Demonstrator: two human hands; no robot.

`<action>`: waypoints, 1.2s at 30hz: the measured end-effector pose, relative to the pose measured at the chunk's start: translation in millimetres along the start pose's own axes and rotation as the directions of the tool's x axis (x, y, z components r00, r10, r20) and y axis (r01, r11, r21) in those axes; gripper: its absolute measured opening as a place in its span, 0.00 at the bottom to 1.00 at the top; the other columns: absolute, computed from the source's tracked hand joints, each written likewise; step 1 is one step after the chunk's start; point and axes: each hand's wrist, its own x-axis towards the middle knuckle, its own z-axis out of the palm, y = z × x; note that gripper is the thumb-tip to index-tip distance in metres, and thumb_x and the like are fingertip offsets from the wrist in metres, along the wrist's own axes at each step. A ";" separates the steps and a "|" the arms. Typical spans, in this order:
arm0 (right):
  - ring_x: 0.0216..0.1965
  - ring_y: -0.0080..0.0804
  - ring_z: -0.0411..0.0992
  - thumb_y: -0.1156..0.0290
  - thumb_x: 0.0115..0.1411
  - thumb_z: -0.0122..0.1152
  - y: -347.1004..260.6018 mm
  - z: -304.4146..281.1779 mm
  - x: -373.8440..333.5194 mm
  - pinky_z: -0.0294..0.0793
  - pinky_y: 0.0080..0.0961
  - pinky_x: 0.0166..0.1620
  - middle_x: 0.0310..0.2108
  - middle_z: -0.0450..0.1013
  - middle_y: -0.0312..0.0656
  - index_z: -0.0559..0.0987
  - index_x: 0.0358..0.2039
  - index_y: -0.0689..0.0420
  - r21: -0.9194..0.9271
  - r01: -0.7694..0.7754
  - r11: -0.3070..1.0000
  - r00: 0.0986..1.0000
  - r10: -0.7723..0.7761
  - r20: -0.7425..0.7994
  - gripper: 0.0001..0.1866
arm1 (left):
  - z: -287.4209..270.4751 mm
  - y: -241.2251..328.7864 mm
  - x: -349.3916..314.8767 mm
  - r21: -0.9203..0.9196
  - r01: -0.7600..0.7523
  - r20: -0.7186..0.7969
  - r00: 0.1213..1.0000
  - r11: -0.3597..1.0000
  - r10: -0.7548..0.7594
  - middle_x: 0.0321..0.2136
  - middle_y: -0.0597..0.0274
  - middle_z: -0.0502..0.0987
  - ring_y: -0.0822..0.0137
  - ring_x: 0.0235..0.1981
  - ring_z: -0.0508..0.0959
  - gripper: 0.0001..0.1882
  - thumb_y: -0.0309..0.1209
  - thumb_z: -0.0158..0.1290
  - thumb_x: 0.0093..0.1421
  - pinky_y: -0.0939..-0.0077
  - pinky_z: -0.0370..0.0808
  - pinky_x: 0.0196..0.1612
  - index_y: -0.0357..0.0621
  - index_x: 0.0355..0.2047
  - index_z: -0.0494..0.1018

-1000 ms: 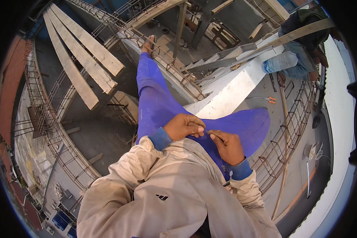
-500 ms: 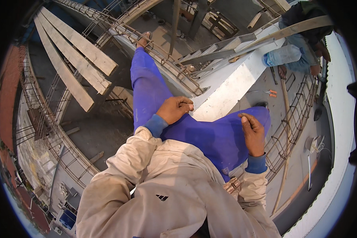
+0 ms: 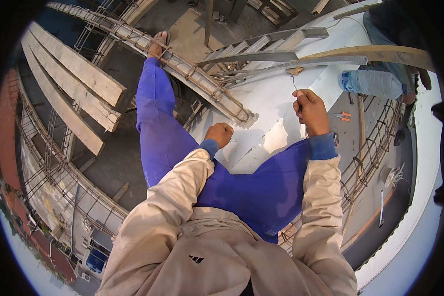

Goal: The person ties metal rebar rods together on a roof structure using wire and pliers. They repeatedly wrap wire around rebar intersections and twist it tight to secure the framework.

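My right hand [image 3: 311,111] is raised over the white concrete ledge [image 3: 261,111], thumb and fingers pinched on a thin wire [image 3: 294,84]. The wire stands up from the fingertips toward a small brown piece [image 3: 294,71] on the ledge. Closer to my body, my left hand [image 3: 219,134] is closed in a loose fist above the near part of the ledge; whatever is inside it is hidden. A rebar cage [image 3: 207,89] runs from the ledge toward my left foot [image 3: 156,45], which rests on it.
Pliers with orange handles [image 3: 344,116] lie on the floor at right. A large clear water bottle [image 3: 372,83] is beside another person [image 3: 394,32]. Wooden planks [image 3: 74,74] jut over a drop at left. A ladder [image 3: 261,47] and curved board [image 3: 380,50] lie ahead.
My right hand has moved forward, over the ledge, with the wire. My left hand has curled its fingers in. The view has shifted, and the other person is nearer the right rim.
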 end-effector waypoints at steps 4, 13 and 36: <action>0.17 0.19 0.62 0.58 0.69 0.56 30.3 39.9 115.3 0.59 0.22 0.19 0.21 0.71 0.32 0.80 0.42 0.60 -0.258 -0.123 0.958 0.974 0.167 0.156 0.16 | 38.6 -53.7 72.6 -0.304 0.399 0.250 0.910 0.865 -0.331 0.41 0.58 0.85 0.65 0.39 0.85 0.11 0.33 0.53 0.66 0.67 0.80 0.38 0.46 0.45 0.81; 0.37 0.47 0.81 0.56 0.65 0.55 217.7 174.1 287.6 0.79 0.42 0.42 0.39 0.82 0.52 0.86 0.34 0.59 -0.925 0.172 0.339 0.937 0.233 0.260 0.20 | 104.1 -104.9 165.2 -0.757 0.624 0.404 0.680 0.194 -0.611 0.44 0.62 0.81 0.61 0.39 0.83 0.15 0.33 0.47 0.70 0.64 0.83 0.43 0.51 0.56 0.71; 0.50 0.57 0.78 0.53 0.69 0.50 211.7 208.1 260.5 0.77 0.48 0.53 0.46 0.80 0.56 0.83 0.47 0.56 -0.890 -0.087 0.447 0.910 0.399 0.111 0.22 | 90.2 -97.2 212.3 -0.641 0.733 0.482 0.614 0.225 -0.626 0.27 0.56 0.79 0.57 0.27 0.83 0.17 0.43 0.44 0.72 0.57 0.84 0.31 0.43 0.36 0.72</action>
